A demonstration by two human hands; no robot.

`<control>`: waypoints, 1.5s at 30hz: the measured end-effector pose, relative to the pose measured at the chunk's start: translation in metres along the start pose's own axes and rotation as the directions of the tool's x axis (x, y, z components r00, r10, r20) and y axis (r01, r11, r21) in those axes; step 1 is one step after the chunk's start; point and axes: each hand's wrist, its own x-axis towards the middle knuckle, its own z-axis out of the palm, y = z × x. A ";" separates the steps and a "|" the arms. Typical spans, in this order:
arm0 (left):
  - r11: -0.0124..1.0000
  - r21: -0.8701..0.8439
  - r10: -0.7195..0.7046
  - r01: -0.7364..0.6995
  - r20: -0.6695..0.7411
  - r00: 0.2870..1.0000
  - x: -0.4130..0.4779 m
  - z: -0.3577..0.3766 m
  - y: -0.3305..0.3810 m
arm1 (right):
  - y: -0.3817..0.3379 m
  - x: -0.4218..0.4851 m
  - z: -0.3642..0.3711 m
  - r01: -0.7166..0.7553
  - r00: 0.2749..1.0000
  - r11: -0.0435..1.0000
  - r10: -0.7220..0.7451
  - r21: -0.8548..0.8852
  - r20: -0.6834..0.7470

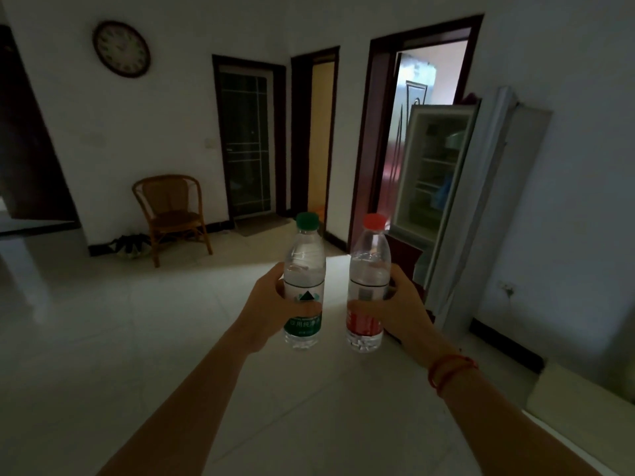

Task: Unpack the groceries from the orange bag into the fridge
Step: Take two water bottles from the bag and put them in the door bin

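Pale floor tiles (171, 338) are spreading out under both forearms in a dim room. Nearest the camera, a red cord (450, 369) is circling the right wrist. Ahead of it, the right hand (405, 304) is gripping a red-capped bottle (369, 266), its fingers curling round the red label on the lower half. The left hand (271, 304) is gripping a green-capped bottle (304, 269) in the same way, its thumb lying across the green label. The two hands are staying apart, each clamped on its own bottle. Both bottles are standing roughly upright, clear and filled most of the way, just beside each other with a narrow gap between them.

Beyond the bottles, a patch of light is falling on the floor. Past the right hand and further to its right, the fridge (433, 146) is standing open, its white shelves showing, well apart from the bottles. What is lying on those shelves is too blurred to tell. Just left of the fridge, a bright doorway (422, 73) is letting daylight in.

Past the left hand, a wicker chair (171, 214) is sitting against the far white wall. High above the chair, a round clock (121, 49) is hanging. Between chair and fridge, a dark glazed door (245, 142) is standing closed.
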 end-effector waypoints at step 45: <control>0.996 -0.082 0.065 -0.039 0.345 0.936 0.916 0.048 -0.219 | 0.249 0.827 0.012 -0.172 0.919 0.983 0.139 -0.057 -0.369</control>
